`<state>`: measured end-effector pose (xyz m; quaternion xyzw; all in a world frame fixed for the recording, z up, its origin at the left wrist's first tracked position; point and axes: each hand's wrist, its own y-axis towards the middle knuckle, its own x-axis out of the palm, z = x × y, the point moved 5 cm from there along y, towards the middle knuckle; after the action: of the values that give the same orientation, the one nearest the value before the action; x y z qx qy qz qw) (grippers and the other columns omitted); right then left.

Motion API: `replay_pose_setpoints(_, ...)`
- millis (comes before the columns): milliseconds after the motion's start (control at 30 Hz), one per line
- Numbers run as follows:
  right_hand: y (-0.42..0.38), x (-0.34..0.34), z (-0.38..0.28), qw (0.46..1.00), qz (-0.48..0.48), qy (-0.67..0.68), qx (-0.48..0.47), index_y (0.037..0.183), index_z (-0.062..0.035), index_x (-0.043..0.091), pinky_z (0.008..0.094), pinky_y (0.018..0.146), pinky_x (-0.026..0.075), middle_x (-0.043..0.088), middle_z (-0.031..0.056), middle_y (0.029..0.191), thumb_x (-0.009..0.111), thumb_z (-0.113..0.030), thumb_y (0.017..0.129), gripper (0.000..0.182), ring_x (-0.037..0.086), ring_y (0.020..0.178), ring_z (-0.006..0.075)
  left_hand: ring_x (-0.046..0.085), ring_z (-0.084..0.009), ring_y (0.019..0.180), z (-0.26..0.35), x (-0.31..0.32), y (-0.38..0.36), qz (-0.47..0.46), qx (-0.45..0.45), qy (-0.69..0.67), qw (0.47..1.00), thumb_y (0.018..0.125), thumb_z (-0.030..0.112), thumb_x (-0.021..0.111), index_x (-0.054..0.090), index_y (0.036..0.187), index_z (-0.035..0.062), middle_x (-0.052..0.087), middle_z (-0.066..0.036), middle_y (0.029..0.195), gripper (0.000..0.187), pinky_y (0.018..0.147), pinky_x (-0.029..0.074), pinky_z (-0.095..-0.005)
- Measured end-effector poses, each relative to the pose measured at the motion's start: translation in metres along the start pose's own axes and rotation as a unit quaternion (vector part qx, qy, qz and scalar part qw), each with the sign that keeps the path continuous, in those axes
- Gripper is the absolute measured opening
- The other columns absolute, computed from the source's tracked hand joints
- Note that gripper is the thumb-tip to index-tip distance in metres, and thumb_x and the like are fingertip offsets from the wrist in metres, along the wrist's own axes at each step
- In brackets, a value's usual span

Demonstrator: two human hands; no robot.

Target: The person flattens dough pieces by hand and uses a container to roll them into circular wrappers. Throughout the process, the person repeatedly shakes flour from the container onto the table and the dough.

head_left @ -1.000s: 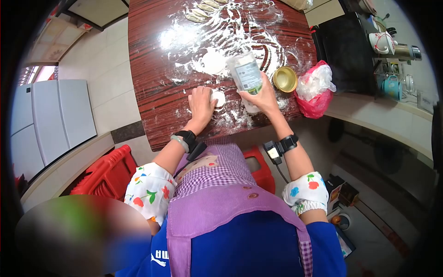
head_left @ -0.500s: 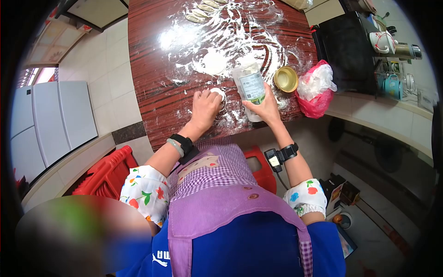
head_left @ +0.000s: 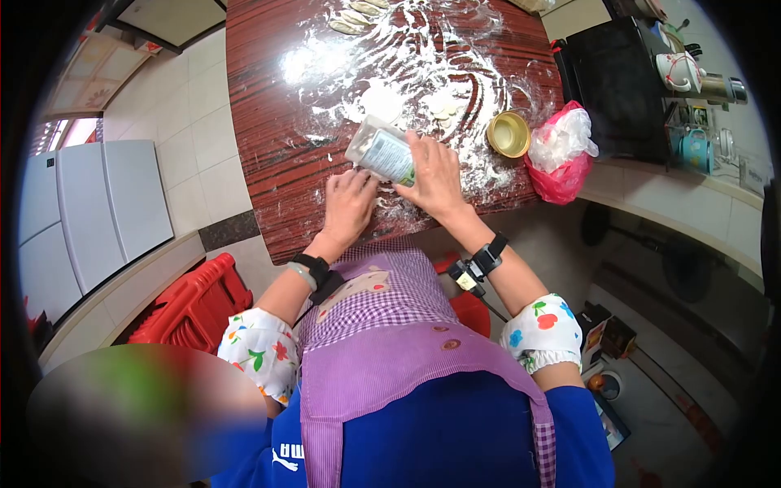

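Observation:
My right hand [head_left: 434, 172] is wrapped round a clear plastic bottle [head_left: 382, 152] with a pale label, tilted to the upper left over the floured table. Just below the bottle's left part, my left hand [head_left: 350, 199] is on the tabletop [head_left: 281, 175] with its fingers curled together; what lies under them is hidden. A round white dough or flour patch [head_left: 381, 99] lies above the bottle. Small pale pieces [head_left: 440, 104] lie to its right in scattered flour. To the right of my right hand stands a gold-coloured tin [head_left: 508, 134].
A pink and white plastic bag [head_left: 560, 154] sits at the table's right edge. Several dumpling-like pieces [head_left: 355, 18] lie at the far side. A black appliance [head_left: 616, 89] stands at the right, and stacked red stools [head_left: 193, 307] at the lower left.
My right hand has moved left with the bottle, which has gone from nearly upright in view to tilted leftward. My left hand has shifted slightly left, and the white disc near its fingers is now hidden.

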<state>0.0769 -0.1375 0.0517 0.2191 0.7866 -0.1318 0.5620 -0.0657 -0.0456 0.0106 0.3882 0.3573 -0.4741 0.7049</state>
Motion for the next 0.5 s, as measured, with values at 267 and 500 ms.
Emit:
replay_pose_setpoints(267, -0.036, 0.017, -0.04, 0.991, 0.044, -0.072, -0.103, 0.144, -0.0043, 0.036, 0.0506, 0.095, 0.037, 0.045, 0.0191, 0.128, 0.082, -0.035, 0.071, 0.091, 0.045, 0.114, 0.032, 0.05, -0.0328, 0.119, -0.031, -0.053, 0.015, 0.177, -0.153, -0.066, 0.97, 0.089, 0.011, 0.056, 0.06, 0.113, 0.005, 0.059, -0.013, 0.121, 0.026, 0.101, 0.035, -0.0477)
replay_pose_setpoints(500, 0.03, 0.027, -0.007, 0.998, 0.003, -0.061, -0.007, 0.103, -0.009, 0.061, 0.0434, 0.079, 0.044, 0.061, 0.0108, 0.093, 0.058, -0.04, 0.091, 0.033, 0.058, 0.086, 0.0255, 0.034, -0.0381, 0.14, -0.042, -0.018, 0.1, 0.051, -0.095, 0.073, 0.992, 0.098, 0.028, 0.047, 0.047, 0.14, 0.0039, 0.045, -0.016, 0.147, 0.048, 0.115, 0.023, -0.056)
